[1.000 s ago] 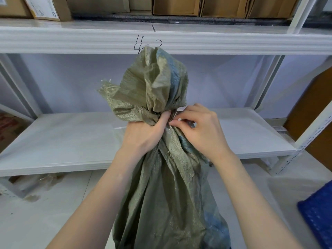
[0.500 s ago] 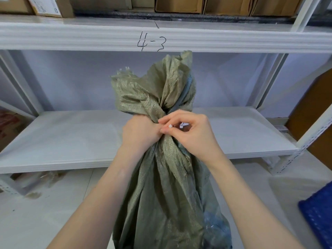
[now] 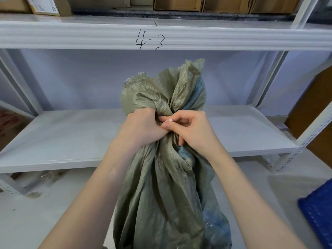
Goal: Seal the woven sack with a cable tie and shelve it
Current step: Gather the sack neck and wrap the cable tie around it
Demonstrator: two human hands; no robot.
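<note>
Left hand [image 3: 142, 128] is squeezing the sack [image 3: 161, 186] neck, right hand [image 3: 190, 130] at 3 o'clock is pinching the cable tie [image 3: 170, 120]; I'd be keeping that neck bunched tight while cinching

Single view, head-worn, wide-angle. Looks forward and slightly down from standing height, close over both forearms, which enter from the bottom edge. Hands meet at frame center on a sack [image 3: 161, 186]. Camera faces a white shelving unit [image 3: 71, 141] square on; upper shelf edge marked "4-3" [image 3: 150, 39] runs across the top. Edges bow.
</note>
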